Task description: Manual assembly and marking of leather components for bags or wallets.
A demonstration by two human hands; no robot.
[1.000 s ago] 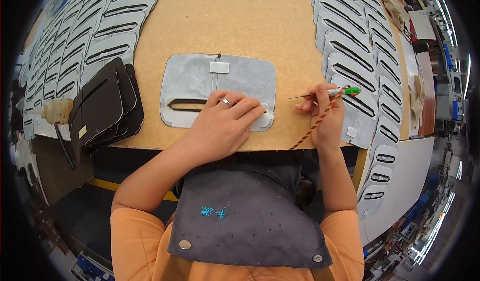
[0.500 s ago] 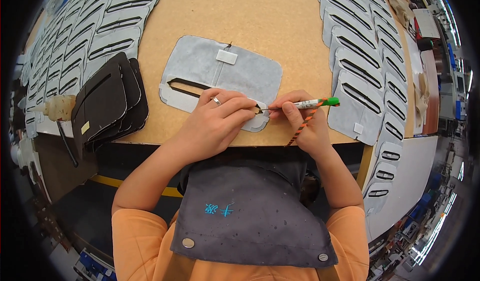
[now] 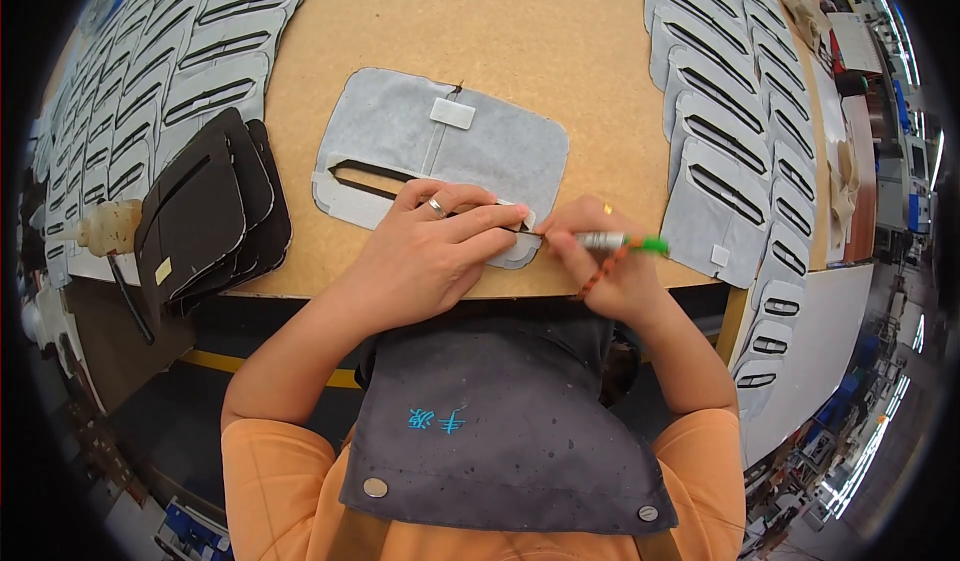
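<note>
A: "What's nearest?"
B: "At front of table (image 3: 450, 31): tool (image 3: 600, 242)'s pinched tight by R hand (image 3: 612, 269); grey piece (image 3: 385, 116) is pressed by L hand (image 3: 425, 256), fingers half bent; pinch can't be told."
A: "Piece?"
B: "Nr table front, mid. Prob. light, bendy; best held by outer edges."
A: "Farther?"
B: "Grey rows (image 3: 215, 49) along table sides."

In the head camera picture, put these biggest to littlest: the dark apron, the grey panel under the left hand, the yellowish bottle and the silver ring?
1. Dark apron
2. Grey panel, partly covered by the left hand
3. Yellowish bottle
4. Silver ring
</note>
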